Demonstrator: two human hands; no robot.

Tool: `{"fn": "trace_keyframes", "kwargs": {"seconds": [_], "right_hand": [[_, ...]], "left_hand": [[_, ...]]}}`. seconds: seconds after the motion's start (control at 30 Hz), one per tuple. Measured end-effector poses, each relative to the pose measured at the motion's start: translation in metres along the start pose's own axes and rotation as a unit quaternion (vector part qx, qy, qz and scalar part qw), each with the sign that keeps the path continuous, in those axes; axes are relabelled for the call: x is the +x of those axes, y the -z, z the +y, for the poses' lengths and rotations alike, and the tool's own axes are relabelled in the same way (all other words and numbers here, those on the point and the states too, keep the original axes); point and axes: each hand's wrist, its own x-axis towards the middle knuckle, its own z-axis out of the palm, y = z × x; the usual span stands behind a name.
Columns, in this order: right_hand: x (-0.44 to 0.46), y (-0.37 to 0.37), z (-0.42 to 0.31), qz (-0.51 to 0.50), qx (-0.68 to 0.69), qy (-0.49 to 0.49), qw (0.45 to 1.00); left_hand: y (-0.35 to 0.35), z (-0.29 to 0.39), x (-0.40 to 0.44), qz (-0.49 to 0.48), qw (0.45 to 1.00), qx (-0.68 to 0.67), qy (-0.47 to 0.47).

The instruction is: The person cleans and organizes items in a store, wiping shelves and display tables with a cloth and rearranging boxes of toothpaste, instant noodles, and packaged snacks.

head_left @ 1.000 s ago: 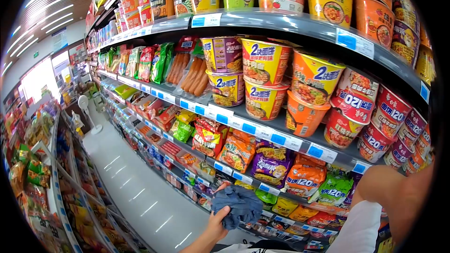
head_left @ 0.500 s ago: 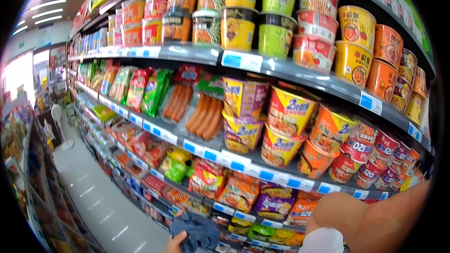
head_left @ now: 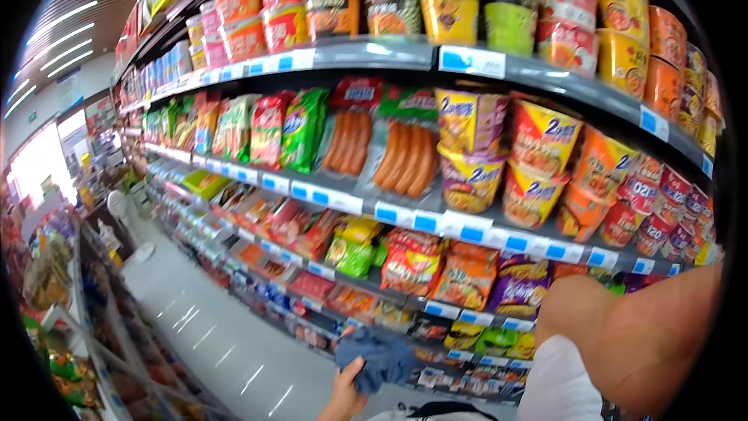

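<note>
1. Shop shelves (head_left: 327, 56) run along an aisle whose pale floor (head_left: 206, 327) reflects streaks of light.
2. Low at centre, the left hand (head_left: 347, 390) is clamped on a bunched blue-grey cloth (head_left: 382, 359), thumb pressed against its near side, wrist rising from the bottom edge.
3. To the right, the bare right arm (head_left: 623, 327) is raised and bent, elbow forward, above a white sleeve (head_left: 557, 382); its hand is out of sight, so I cannot tell its grip.
4. Beyond stand noodle bags (head_left: 466, 277), sausage packs (head_left: 405, 160) and noodle tubs (head_left: 545, 140).
</note>
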Motion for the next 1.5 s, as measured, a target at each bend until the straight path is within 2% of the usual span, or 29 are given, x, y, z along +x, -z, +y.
{"fn": "trace_keyframes", "kwargs": {"seconds": [0.2,0.27,0.33,0.37,0.43,0.5,0.6,0.67,0.77,0.83,1.0,1.07,1.2,1.27,1.4,1.47,1.5], "right_hand": [[-0.004,-0.038,-0.004,0.016,0.047,0.01,0.999],[-0.024,-0.071,-0.018,0.189,-0.006,-0.088,0.978],[-0.036,-0.076,-0.033,0.075,-0.038,-0.148,0.985],[-0.028,-0.07,-0.029,-0.007,-0.009,-0.164,0.986],[-0.022,-0.073,-0.027,-0.082,0.017,-0.162,0.983],[-0.02,-0.083,-0.037,-0.067,0.01,-0.133,0.989],[-0.014,-0.091,-0.043,-0.041,0.003,-0.172,0.984],[-0.041,-0.08,-0.04,0.033,0.014,-0.157,0.987],[-0.04,-0.089,-0.039,0.085,-0.012,-0.128,0.988],[-0.034,-0.098,-0.035,0.081,-0.017,-0.094,0.992],[-0.033,-0.101,-0.033,0.002,0.021,-0.043,0.999],[-0.06,-0.083,-0.034,-0.085,0.04,-0.04,0.995],[-0.088,-0.097,-0.035,-0.317,0.114,-0.089,0.937],[-0.133,-0.121,-0.045,-0.407,0.232,-0.214,0.857],[-0.187,-0.136,-0.09,-0.472,0.325,-0.339,0.746],[-0.196,-0.132,-0.11,-0.468,0.271,-0.388,0.747],[-0.204,-0.131,-0.116,-0.433,0.267,-0.44,0.74]], "left_hand": [[-0.001,0.014,0.003,-0.014,1.0,0.017,-0.018],[0.01,0.011,0.003,-0.006,1.0,0.013,-0.024],[0.014,0.009,0.005,0.001,1.0,0.008,-0.027],[0.014,0.01,0.004,0.006,1.0,0.008,-0.026],[0.016,0.009,0.004,0.009,1.0,0.002,-0.024],[0.019,0.007,0.003,0.009,1.0,-0.006,-0.02],[0.009,0.013,0.001,0.013,1.0,-0.006,-0.014],[0.01,0.013,0.002,0.007,0.999,-0.026,-0.017],[0.016,0.01,-0.005,0.011,0.999,-0.041,-0.004],[0.013,0.015,-0.004,0.021,0.999,-0.025,0.004],[0.011,0.023,-0.011,0.031,0.999,-0.023,0.008],[0.012,0.024,-0.014,0.029,0.999,-0.024,0.01],[0.015,0.026,-0.017,0.001,0.999,-0.032,-0.004],[0.014,0.025,-0.019,-0.008,0.999,-0.036,-0.012],[0.006,0.022,-0.017,-0.053,0.998,-0.02,0.009],[-0.001,0.015,-0.016,-0.088,0.996,-0.02,0.021],[-0.005,0.012,-0.017,-0.11,0.993,0.017,0.039]]}}
